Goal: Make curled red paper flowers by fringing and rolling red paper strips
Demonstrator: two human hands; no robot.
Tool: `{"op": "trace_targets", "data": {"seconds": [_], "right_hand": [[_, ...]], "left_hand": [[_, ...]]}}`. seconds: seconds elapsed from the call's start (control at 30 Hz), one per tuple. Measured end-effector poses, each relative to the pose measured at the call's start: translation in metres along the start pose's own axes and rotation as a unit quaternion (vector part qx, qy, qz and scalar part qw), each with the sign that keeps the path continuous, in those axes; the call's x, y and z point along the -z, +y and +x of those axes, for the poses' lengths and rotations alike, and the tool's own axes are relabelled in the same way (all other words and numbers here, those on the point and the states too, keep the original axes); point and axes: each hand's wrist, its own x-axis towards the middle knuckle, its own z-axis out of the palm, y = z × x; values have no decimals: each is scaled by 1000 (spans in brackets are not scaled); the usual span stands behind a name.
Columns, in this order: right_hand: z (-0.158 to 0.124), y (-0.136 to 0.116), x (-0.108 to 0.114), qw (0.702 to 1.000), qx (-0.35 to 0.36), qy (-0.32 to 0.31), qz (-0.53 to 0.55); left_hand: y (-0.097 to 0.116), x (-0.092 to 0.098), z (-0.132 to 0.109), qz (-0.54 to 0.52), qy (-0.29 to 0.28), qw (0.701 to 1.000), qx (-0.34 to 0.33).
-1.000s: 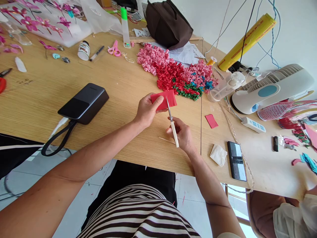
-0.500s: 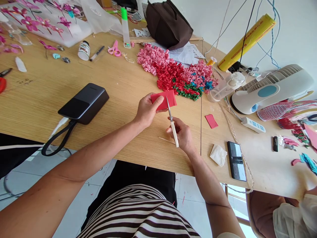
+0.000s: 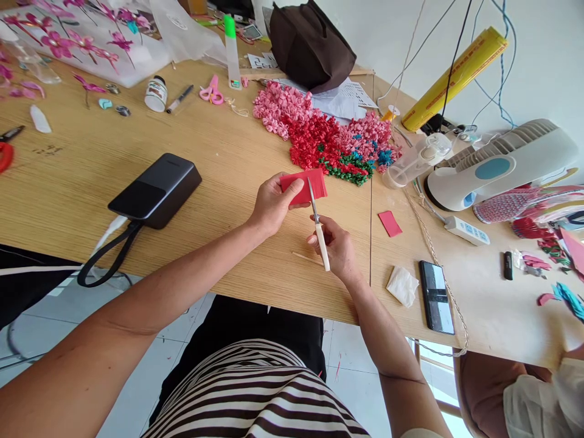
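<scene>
My left hand pinches a folded piece of red paper just above the wooden table. My right hand grips small scissors with cream handles, and their blades cut into the paper's right part, which is fringed into thin strips. A thin wooden stick lies on the table just left of my right hand. A second small red paper piece lies to the right.
A heap of pink, red, green and blue curled paper bits lies beyond my hands. A black power bank sits left; a phone, a tissue, a white fan and a remote sit right. Another person's sleeve shows at bottom right.
The view has shifted very slightly; my hands, the red paper and the scissors stay almost where they were, blades still in the paper.
</scene>
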Motion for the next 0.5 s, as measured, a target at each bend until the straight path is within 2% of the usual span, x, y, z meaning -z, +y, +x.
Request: {"op": "trace_targets", "data": {"seconds": [0.5], "right_hand": [[0, 2, 1, 1000, 11, 0, -5]], "left_hand": [[0, 0, -1, -3, -4, 1000, 7]]}}
